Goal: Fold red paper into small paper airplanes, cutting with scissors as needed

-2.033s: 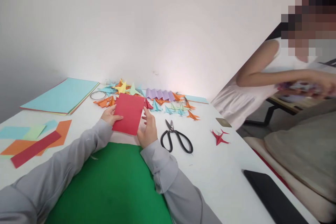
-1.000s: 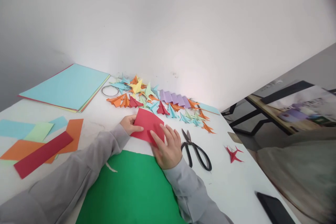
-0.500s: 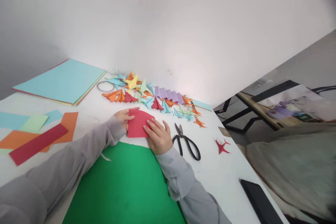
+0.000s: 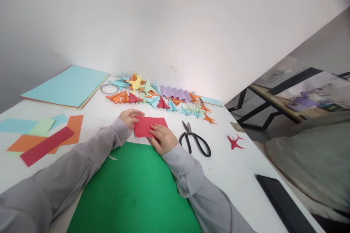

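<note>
A red sheet of paper (image 4: 143, 127) is between my hands, just beyond the far edge of a green sheet (image 4: 133, 189). My left hand (image 4: 129, 117) is at the paper's upper left corner, thumb against the corner and fingers curved over beside it. My right hand (image 4: 164, 140) grips the lower right part, with fingers on top and the thumb at the near edge. To the right of this hand lie scissors (image 4: 195, 137) with black handles, their blades slightly apart. A folded red paper figure (image 4: 234, 142) rests farther right.
Folded paper figures (image 4: 136, 83) in several colours line the wall, beside a purple pleated strip (image 4: 175, 93). A ring (image 4: 109, 89) lies near stacked coloured sheets (image 4: 68, 85). Cut strips (image 4: 47, 145) are at left. A black flat object (image 4: 283, 200) lies by the right table edge.
The red paper now looks wider and lower, its upper right corner uncovered. My right hand has shifted down its near edge. My left hand stays at the left corner. The view has turned slightly.
</note>
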Action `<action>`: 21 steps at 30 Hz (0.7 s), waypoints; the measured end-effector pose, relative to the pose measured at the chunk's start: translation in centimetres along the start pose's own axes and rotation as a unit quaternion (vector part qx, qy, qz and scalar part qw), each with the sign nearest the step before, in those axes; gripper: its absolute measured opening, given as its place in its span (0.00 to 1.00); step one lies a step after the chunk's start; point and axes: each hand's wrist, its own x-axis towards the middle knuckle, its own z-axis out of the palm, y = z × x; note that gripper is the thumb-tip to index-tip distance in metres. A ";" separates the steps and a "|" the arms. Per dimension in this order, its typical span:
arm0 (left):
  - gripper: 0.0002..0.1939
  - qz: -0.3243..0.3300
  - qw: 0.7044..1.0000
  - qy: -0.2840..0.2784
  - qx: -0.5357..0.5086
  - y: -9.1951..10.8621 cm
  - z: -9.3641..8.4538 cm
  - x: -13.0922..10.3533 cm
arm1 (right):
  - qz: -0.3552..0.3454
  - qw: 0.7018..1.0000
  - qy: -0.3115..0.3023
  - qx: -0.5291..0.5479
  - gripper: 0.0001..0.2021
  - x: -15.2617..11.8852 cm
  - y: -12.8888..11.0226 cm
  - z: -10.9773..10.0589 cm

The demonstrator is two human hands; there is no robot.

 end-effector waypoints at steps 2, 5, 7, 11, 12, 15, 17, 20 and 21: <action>0.13 0.047 0.994 0.024 0.096 -0.2 -0.2 -0.3 | -0.003 1.000 0.021 0.004 0.11 -0.1 -0.3 -0.2; 0.14 0.194 0.932 0.070 0.297 -0.5 -0.3 -1.5 | 0.003 0.999 0.036 0.010 0.13 -0.3 -0.7 -0.6; 0.14 0.257 0.866 0.052 0.426 -0.7 -0.1 -2.7 | 0.002 0.999 0.048 0.012 0.10 -0.4 -0.9 -1.0; 0.13 0.319 0.765 -0.030 0.558 -0.9 0.2 -4.9 | 0.019 0.997 0.026 0.068 0.06 -0.1 -1.4 -2.1; 0.13 0.333 0.751 -0.027 0.569 -1.0 0.1 -5.3 | 0.036 0.996 0.019 0.078 0.06 0.0 -1.5 -2.3; 0.14 0.414 0.713 0.002 0.567 -1.2 -0.1 -5.8 | 0.074 0.992 0.016 0.099 0.06 0.4 -1.7 -2.9; 0.17 0.442 0.691 0.010 0.573 -1.3 -0.1 -6.1 | 0.095 0.989 0.018 0.109 0.06 0.6 -1.8 -3.1; 0.21 0.448 0.675 -0.013 0.586 -1.4 0.4 -7.0 | 0.133 0.984 0.005 0.118 0.07 0.7 -1.8 -3.2; 0.20 0.443 0.668 -0.023 0.597 -1.5 0.6 -7.4 | 0.144 0.982 -0.002 0.123 0.08 0.7 -1.7 -3.2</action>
